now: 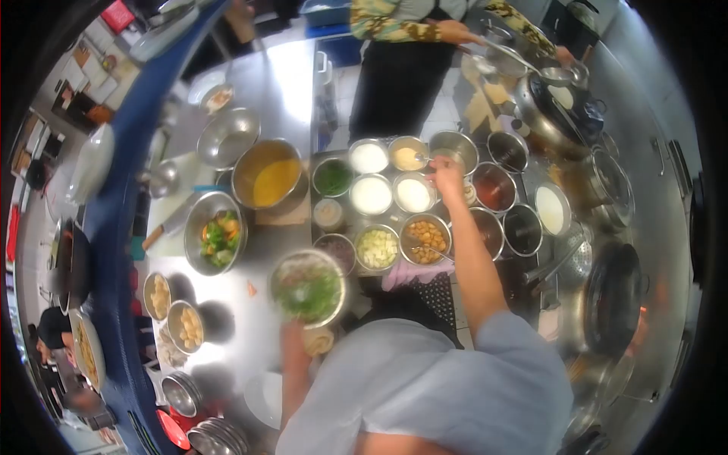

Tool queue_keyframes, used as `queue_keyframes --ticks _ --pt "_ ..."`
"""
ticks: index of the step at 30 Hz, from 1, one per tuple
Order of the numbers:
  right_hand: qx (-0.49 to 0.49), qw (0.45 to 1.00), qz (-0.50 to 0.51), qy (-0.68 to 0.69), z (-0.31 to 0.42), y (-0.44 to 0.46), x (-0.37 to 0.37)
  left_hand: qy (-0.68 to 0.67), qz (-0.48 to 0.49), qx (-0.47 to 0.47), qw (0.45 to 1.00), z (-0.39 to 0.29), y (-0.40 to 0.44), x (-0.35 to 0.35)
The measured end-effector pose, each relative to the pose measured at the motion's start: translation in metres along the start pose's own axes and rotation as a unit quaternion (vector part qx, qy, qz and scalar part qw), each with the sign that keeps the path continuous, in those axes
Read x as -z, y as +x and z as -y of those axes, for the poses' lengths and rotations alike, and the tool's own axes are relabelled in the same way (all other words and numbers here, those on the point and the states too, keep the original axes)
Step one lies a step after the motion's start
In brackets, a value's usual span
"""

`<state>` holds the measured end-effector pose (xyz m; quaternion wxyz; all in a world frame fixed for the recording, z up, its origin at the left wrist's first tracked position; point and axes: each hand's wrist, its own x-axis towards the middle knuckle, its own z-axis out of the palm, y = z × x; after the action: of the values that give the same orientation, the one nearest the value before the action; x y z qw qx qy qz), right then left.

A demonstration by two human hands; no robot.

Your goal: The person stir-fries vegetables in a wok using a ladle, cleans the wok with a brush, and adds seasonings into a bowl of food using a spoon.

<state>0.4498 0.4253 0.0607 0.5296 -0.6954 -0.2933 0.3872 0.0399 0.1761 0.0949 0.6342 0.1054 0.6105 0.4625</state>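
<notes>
My left hand (296,334) grips the near rim of a metal bowl (343,299). Chopped greens (303,292) fill that bowl, smeared by motion, with some pale and reddish bits at the far side. My right hand (446,173) stretches out over the seasoning tins, its fingers closed on a spoon (422,158) whose head is at a tin of yellowish powder (408,153). Around it stand tins of white seasoning (413,193), a tin of red sauce (494,191) and a tin of golden cubes (426,236). A tin of pale green diced vegetable (377,249) stands nearer me.
On the left counter stand a large bowl of yellow liquid (274,182), a bowl of broccoli mix (220,235), a knife (155,235) and stacked metal bowls (216,438). Woks (618,296) line the right side, with a flame beside one. Another person (402,68) works across from me with a ladle.
</notes>
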Motion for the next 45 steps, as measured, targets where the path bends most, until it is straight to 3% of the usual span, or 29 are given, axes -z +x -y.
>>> queue_keyframes --ticks 4,8,12,23,29,33,45 --pt "0.003 1.000 -0.002 0.030 -0.007 0.021 -0.023 -0.032 0.007 -0.026 0.999 0.018 0.004 0.058" --pt "-0.019 1.000 -0.002 0.020 -0.010 0.033 -0.036 0.001 -0.046 -0.044 0.998 0.012 -0.012 0.055" --pt "-0.041 0.998 0.023 0.029 -0.023 0.054 -0.041 -0.086 -0.001 -0.014 0.996 0.034 0.007 0.086" --pt "-0.092 0.989 0.046 0.105 -0.039 0.068 -0.038 -0.086 -0.046 0.008 0.995 0.037 0.010 0.089" --pt "-0.099 0.985 0.056 0.127 -0.034 0.064 -0.038 -0.111 -0.005 -0.005 0.994 0.039 0.013 0.091" --pt "-0.095 0.978 0.056 0.177 -0.037 0.062 -0.034 -0.100 -0.050 0.009 0.994 0.049 0.021 0.100" --pt "-0.121 0.977 0.064 0.166 -0.035 0.060 -0.031 -0.096 -0.036 -0.011 0.995 0.042 0.011 0.088"
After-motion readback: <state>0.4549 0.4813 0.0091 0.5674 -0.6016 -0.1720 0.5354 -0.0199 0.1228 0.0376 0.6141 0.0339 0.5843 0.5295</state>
